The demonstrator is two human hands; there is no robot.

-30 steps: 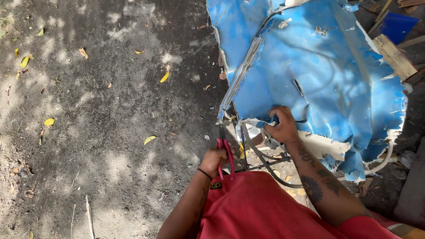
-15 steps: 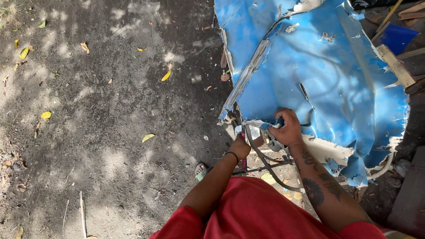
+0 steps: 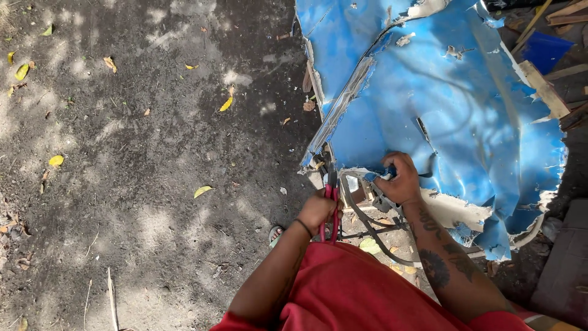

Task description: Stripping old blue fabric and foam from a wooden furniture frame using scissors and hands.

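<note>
My left hand [image 3: 317,210] grips red-handled pliers [image 3: 331,197], whose dark jaws point up at the torn lower edge of a crumpled blue metal sheet [image 3: 453,104]. My right hand [image 3: 400,179] is closed on that ragged edge, just right of the pliers. Grey curved cables [image 3: 367,225] and thin metal rods hang under the sheet between my two forearms. A shiny metal strip [image 3: 343,104] runs diagonally down the sheet's left side towards the pliers.
Dark dirt ground [image 3: 141,165] with scattered yellow leaves [image 3: 204,191] fills the left. Wooden planks [image 3: 542,79] and a dark blue piece [image 3: 548,43] lie at the upper right. A sandalled foot [image 3: 276,234] shows below my left wrist.
My left hand, low with the pliers a second ago, went up to the sheet's edge and now holds the pliers upright there. The right hand has kept its grip.
</note>
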